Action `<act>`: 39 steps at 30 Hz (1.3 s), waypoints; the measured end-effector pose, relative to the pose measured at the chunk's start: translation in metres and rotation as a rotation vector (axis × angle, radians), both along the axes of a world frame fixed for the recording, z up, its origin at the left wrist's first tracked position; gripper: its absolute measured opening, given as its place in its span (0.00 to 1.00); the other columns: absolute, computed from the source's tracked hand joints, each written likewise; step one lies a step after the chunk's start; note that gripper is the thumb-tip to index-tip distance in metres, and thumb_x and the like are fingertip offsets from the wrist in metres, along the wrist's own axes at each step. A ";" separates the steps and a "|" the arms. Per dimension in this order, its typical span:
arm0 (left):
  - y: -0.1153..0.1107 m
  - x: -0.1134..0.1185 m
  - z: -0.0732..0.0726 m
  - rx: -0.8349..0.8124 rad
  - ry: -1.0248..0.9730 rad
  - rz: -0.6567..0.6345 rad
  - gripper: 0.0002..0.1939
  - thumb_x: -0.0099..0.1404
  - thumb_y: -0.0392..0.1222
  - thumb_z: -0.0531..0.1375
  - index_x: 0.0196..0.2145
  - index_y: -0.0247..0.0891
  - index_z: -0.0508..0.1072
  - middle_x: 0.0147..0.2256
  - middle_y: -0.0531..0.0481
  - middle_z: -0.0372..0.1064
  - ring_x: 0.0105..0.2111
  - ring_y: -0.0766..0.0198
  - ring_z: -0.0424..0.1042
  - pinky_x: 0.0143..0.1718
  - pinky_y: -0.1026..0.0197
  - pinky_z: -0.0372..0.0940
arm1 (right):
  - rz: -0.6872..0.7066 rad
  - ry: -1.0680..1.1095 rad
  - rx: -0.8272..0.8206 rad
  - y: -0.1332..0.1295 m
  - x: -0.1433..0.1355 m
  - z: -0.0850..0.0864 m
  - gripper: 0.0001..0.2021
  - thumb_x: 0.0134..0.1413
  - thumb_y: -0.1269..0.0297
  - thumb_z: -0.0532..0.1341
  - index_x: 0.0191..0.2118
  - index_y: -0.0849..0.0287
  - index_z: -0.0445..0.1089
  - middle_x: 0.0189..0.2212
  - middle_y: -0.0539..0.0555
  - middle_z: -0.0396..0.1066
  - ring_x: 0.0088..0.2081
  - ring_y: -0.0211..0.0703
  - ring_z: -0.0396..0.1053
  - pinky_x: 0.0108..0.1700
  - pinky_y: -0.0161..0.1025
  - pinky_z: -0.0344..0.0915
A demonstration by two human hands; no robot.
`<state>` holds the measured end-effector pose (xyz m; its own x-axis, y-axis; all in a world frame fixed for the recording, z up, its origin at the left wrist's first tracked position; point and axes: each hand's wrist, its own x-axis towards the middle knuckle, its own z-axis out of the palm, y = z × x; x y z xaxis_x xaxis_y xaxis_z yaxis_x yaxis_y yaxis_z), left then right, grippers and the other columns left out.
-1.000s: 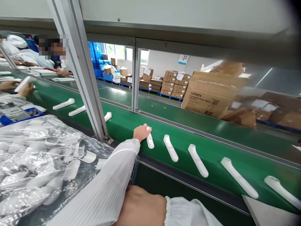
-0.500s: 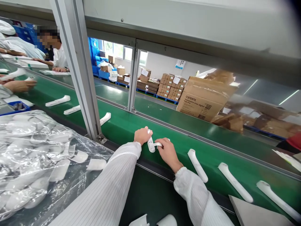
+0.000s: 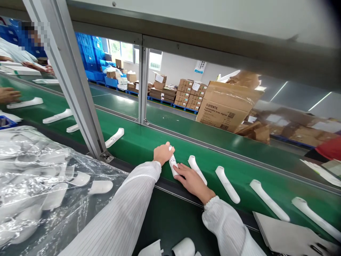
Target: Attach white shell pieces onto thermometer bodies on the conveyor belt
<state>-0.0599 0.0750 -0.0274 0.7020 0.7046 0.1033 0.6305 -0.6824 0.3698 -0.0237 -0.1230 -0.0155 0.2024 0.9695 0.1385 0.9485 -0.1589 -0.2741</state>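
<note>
On the green conveyor belt point(image 3: 149, 142) lies a long white plastic housing point(image 3: 172, 161) with small dark marks on its upper face. The top end of it is gripped by my left hand point(image 3: 163, 153), fingers curled round it. My right hand point(image 3: 190, 177) is closed at the lower end, thumb and fingers pressing there; the curved white cover seen earlier cannot be told apart now. Just beyond my right hand lies a similar white part point(image 3: 197, 169). Another white housing point(image 3: 115, 138) rests on the belt to the left.
A clear plastic bag point(image 3: 39, 188) of white covers lies at the left. Loose white covers point(image 3: 184, 247) lie near the front. An upright metal post point(image 3: 71, 78) stands at left. More white parts point(image 3: 227, 185) lie on the belt at right, beside a grey flat item point(image 3: 290, 231). A co-worker's hand point(image 3: 9, 95) is far left.
My right hand has moved from holding a curved white cover beside the housing to pressing on the housing's lower end. My left hand keeps its hold. The view has shifted slightly.
</note>
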 end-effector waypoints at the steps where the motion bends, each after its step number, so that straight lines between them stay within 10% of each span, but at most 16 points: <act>1: -0.002 0.001 0.004 -0.005 0.019 -0.019 0.19 0.69 0.55 0.47 0.44 0.43 0.70 0.37 0.44 0.75 0.40 0.50 0.75 0.40 0.53 0.66 | -0.034 -0.042 -0.005 0.005 0.000 0.000 0.22 0.68 0.63 0.55 0.64 0.57 0.62 0.60 0.60 0.67 0.64 0.57 0.58 0.62 0.52 0.61; 6: 0.017 -0.012 0.042 -0.004 0.172 -0.197 0.29 0.69 0.65 0.43 0.44 0.45 0.75 0.48 0.43 0.73 0.48 0.49 0.72 0.47 0.51 0.66 | -0.089 -0.101 0.007 0.003 -0.005 0.023 0.21 0.66 0.64 0.58 0.63 0.55 0.65 0.59 0.64 0.66 0.63 0.61 0.59 0.60 0.58 0.61; 12: 0.136 -0.088 0.066 0.306 0.155 0.238 0.37 0.67 0.62 0.53 0.59 0.27 0.63 0.59 0.30 0.60 0.58 0.38 0.59 0.52 0.38 0.61 | 0.265 0.363 -0.113 -0.092 -0.033 0.085 0.16 0.66 0.66 0.57 0.57 0.50 0.71 0.52 0.51 0.74 0.52 0.44 0.71 0.56 0.40 0.66; 16: 0.177 -0.123 0.050 0.140 0.320 0.440 0.37 0.65 0.64 0.55 0.55 0.24 0.66 0.58 0.30 0.62 0.57 0.36 0.61 0.53 0.39 0.61 | 0.328 0.413 -0.231 -0.133 -0.073 0.080 0.16 0.63 0.69 0.61 0.53 0.46 0.74 0.49 0.49 0.75 0.50 0.46 0.70 0.51 0.41 0.66; 21: 0.157 -0.090 0.057 0.057 0.278 0.312 0.28 0.68 0.57 0.56 0.52 0.27 0.66 0.50 0.35 0.70 0.52 0.42 0.68 0.52 0.47 0.65 | 0.195 0.312 -0.195 -0.134 -0.101 0.050 0.22 0.61 0.74 0.58 0.56 0.44 0.70 0.53 0.50 0.73 0.52 0.51 0.68 0.48 0.46 0.66; 28: 0.081 -0.028 0.053 -0.011 0.207 0.070 0.23 0.66 0.58 0.52 0.45 0.35 0.71 0.44 0.35 0.73 0.44 0.46 0.73 0.43 0.52 0.66 | 0.105 0.228 -0.184 -0.121 -0.089 0.057 0.22 0.59 0.69 0.61 0.58 0.48 0.66 0.44 0.53 0.75 0.47 0.51 0.70 0.48 0.45 0.66; 34: 0.048 -0.022 0.014 0.076 0.069 0.037 0.21 0.68 0.57 0.45 0.40 0.42 0.71 0.42 0.43 0.75 0.43 0.47 0.74 0.42 0.51 0.65 | -0.299 0.158 0.017 -0.034 -0.043 0.044 0.16 0.63 0.61 0.59 0.55 0.54 0.67 0.40 0.55 0.76 0.39 0.50 0.74 0.40 0.41 0.66; 39: 0.042 -0.019 0.009 0.081 0.050 0.035 0.23 0.68 0.59 0.45 0.38 0.42 0.72 0.39 0.42 0.75 0.42 0.47 0.74 0.41 0.52 0.65 | -0.313 0.003 0.011 0.032 -0.036 0.024 0.13 0.65 0.59 0.57 0.51 0.56 0.69 0.38 0.57 0.76 0.39 0.50 0.74 0.37 0.39 0.65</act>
<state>-0.0794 0.1170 -0.0186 0.6828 0.7196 0.1261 0.6709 -0.6859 0.2817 -0.0602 -0.0912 0.0085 0.4910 0.8585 0.1478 0.8532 -0.4397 -0.2807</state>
